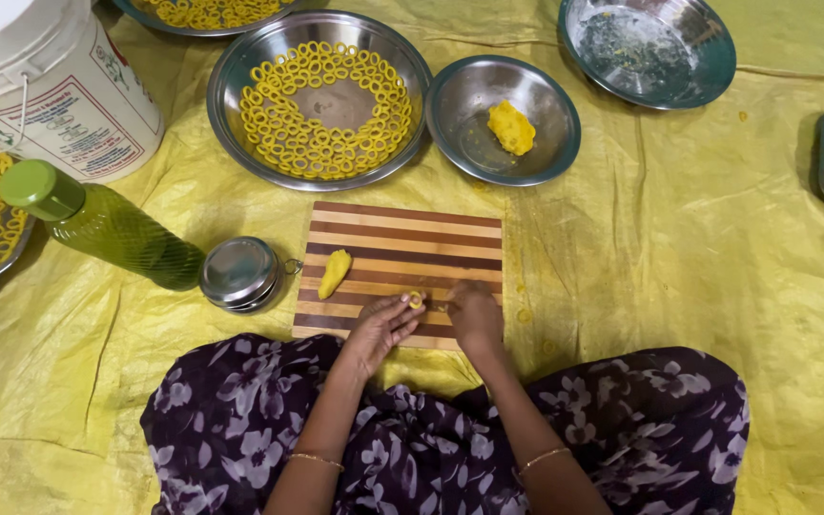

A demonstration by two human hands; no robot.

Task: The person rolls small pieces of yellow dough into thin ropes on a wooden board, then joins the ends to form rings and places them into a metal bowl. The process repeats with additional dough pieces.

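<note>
Yellow sheeting (679,248) lies open rightward; both hands' fingers (402,307) pinch a dough ring (416,298) at the board's (402,238) near edge.

Yellow sheet (679,248), striped board (402,238), steel bowls (504,119), green bottle (97,224), bucket (50,86)

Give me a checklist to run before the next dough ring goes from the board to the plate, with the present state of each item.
1. Ring in hand: the left hand pinches a small dough ring over the striped cutting board; ok.
2. Ring ends joined: too small to tell; cannot tell.
3. Right hand free: it rests on the board beside the ring, whether it holds dough is unclear; cannot tell.
4. Room on the round steel plate: rings line its rim, the centre is bare; ok.
5. Dough left: a dough piece lies on the board, a dough lump in the small bowl; ok.
</note>
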